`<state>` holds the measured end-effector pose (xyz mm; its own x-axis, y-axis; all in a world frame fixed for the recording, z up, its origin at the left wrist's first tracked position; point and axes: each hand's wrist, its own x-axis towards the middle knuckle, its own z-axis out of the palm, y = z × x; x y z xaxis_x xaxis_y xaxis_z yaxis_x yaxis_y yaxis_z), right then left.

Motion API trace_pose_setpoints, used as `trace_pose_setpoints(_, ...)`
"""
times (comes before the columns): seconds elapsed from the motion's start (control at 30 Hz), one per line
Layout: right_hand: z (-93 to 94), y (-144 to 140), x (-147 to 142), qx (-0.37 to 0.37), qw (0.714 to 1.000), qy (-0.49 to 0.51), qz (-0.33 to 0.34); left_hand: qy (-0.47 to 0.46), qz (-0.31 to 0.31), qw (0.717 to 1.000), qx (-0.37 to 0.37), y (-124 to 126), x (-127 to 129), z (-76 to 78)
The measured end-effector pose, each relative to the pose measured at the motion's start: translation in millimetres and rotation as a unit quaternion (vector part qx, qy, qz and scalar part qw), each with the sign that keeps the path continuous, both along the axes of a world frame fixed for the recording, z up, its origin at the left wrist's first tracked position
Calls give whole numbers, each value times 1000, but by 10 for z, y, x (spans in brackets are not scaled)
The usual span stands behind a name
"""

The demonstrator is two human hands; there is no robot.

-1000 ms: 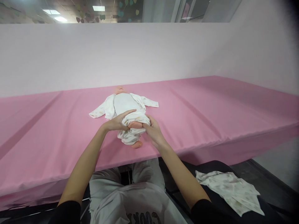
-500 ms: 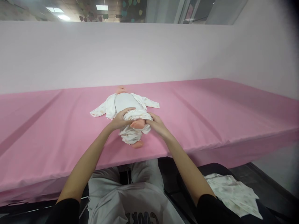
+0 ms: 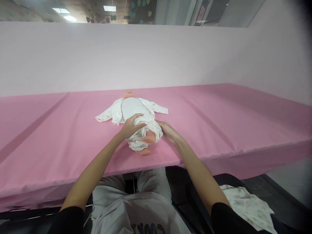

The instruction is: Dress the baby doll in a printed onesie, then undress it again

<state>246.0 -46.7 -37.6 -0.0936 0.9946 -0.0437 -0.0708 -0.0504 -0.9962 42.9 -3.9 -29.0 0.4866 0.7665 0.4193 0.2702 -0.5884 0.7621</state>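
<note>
A baby doll (image 3: 133,109) lies on its back on the pink table (image 3: 219,113), head away from me, wearing a white patterned garment (image 3: 117,112) with the sleeves spread out. Bunched white trousers (image 3: 142,125) are gathered around its legs. My left hand (image 3: 130,125) grips the bunched cloth on the left side. My right hand (image 3: 168,131) holds the cloth on the right, next to a bare doll foot (image 3: 149,138). A second foot (image 3: 145,151) pokes out near the table edge.
A pale pink partition wall (image 3: 156,55) stands behind the table. To my lower right, another white patterned cloth (image 3: 248,208) lies on a dark seat. My lap in light trousers sits under the table edge.
Both hands have slid the bunched cloth toward the doll's waist, leaving more of the raised foot bare. The view has shifted slightly.
</note>
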Motion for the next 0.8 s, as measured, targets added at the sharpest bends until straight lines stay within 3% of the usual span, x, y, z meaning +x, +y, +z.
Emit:
trace_pose_setpoints(0.1, 70, 100, -31, 32, 991, -130, -28, 4, -5, 1000, 14, 13, 7, -24)
trace_pose_setpoints(0.17, 145, 165, -46, 74, 977, -201, -13, 8, 2, 1000, 25, 40, 2, -49)
trace_pose_setpoints(0.27, 313, 238, -53, 134, 947, -282, 75, 3, 2, 1000, 27, 93, -14, -88)
trace_pose_setpoints(0.33, 442, 289, -59, 134, 929, -304, 159, -14, 2, 1000, 16, 126, -27, -109)
trace_pose_setpoints(0.47, 612, 477, -113, 91, 904, -255, 332, -59, 29, 998, 8, 172, -50, -135)
trace_pose_setpoints(0.53, 608, 591, -146, 65, 902, -212, 371, -73, 43, 996, 13, 182, -53, -145)
trace_pose_setpoints(0.67, 465, 692, -166, 25, 921, -112, 373, -77, 47, 996, 16, 172, -41, -154)
trace_pose_setpoints(0.8, 314, 593, -137, 5, 947, 35, 320, -33, 25, 999, 22, 138, -37, -117)
